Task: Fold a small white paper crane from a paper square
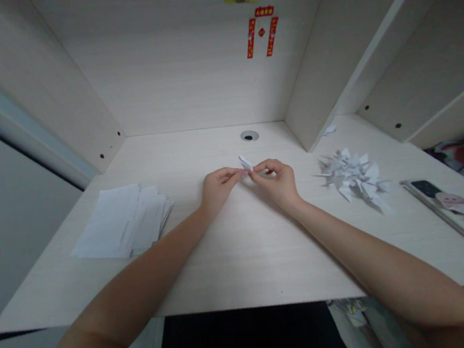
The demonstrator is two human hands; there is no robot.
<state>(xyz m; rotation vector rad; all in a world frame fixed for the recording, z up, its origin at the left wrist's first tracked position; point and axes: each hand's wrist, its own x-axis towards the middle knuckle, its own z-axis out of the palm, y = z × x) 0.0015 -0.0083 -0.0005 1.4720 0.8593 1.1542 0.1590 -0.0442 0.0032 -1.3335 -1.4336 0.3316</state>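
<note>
My left hand (pixel 218 188) and my right hand (pixel 277 181) meet above the middle of a pale wooden desk (pixel 234 254). Both pinch a small folded piece of white paper (pixel 245 163) between thumb and fingertips, the left hand on its left side and the right hand on its right side. The paper piece sticks up a little between the fingertips. Both forearms reach in from the near edge of the desk.
A fanned stack of white paper sheets (pixel 122 221) lies at the left. A heap of small folded white paper pieces (pixel 355 177) sits at the right, with a phone (pixel 450 206) beyond it near the right edge. A cable hole (pixel 249 136) is at the back.
</note>
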